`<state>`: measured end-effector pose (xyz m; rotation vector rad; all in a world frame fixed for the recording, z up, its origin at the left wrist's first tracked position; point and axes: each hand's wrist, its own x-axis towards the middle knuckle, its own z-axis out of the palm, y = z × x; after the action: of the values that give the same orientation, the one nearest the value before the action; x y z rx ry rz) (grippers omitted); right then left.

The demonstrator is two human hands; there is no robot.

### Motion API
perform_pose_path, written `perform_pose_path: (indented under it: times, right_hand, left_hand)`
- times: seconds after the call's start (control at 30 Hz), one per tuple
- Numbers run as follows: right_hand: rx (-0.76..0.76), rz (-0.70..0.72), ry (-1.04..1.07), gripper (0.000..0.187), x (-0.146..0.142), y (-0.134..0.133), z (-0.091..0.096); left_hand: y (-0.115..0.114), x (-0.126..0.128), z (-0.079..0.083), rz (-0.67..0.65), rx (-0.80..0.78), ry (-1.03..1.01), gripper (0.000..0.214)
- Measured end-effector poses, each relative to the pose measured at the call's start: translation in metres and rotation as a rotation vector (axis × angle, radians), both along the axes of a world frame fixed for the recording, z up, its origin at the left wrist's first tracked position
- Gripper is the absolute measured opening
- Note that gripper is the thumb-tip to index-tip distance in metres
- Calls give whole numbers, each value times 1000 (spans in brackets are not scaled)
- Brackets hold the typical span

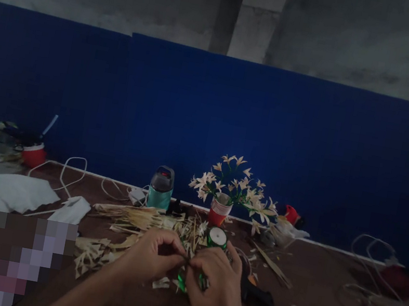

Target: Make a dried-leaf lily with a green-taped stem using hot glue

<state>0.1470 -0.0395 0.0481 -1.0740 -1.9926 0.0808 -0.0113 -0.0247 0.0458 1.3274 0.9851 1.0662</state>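
The left hand (154,257) and right hand (217,276) are pinching a small, indistinct dark piece (186,259); the green spool (217,237) is lying beyond, nearer the right.

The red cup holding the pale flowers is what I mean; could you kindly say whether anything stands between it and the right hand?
Yes: the green-and-white roll stands between the right hand and the red cup, just beyond the hand.

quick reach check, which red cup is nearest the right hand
The one beside the pale flowers: this red cup stands just beyond the right hand; the far-left cup is much farther.
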Motion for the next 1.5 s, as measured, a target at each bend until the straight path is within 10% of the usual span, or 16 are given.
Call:
perform_pose_path:
  times: [0.57, 0.67, 0.9, 1.1, 1.5]
  right_hand:
    - [-1223, 442, 745, 19, 4, 6, -6]
    - [-1082, 342, 585, 16, 2, 8, -8]
    - [-177, -10, 85, 7, -2, 1, -6]
    - [-119, 18, 35, 11, 0, -2, -4]
    - [-1285, 504, 716, 27, 4, 7, -9]
  left_hand:
    - [1, -12, -4, -217, 121, -123, 20]
    - [0, -12, -3, -156, 97, -61, 20]
    - [-2, -3, 0, -44, 46, 60, 14]
    - [1, -5, 3, -48, 80, 48, 12]
    - [-2, -17, 3, -220, 341, 65, 20]
